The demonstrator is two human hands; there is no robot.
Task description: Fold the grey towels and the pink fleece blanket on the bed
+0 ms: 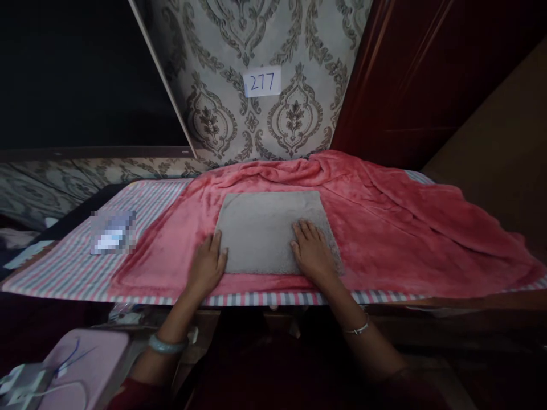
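Observation:
A grey rectangular cloth (pixel 260 233), with a fuzzy edge along its right side, lies flat on a pink plush blanket (pixel 384 250). My left hand (pixel 209 262) rests at the cloth's left edge, fingers stretched out, partly on the blanket. On the right part of the cloth lies my right hand (pixel 314 250), palm down with its fingers spread. Neither hand grips anything. The blanket is bunched in folds behind the cloth and to the right.
Under the blanket is a striped tablecloth (pixel 149 199) over a table. A blurred-out object (pixel 113 232) lies at its left. Behind stand a dark screen (pixel 85 74), a patterned wall with a paper marked 277 (pixel 262 82), and a dark red panel (pixel 405 74). A pink stool (pixel 94 353) is lower left.

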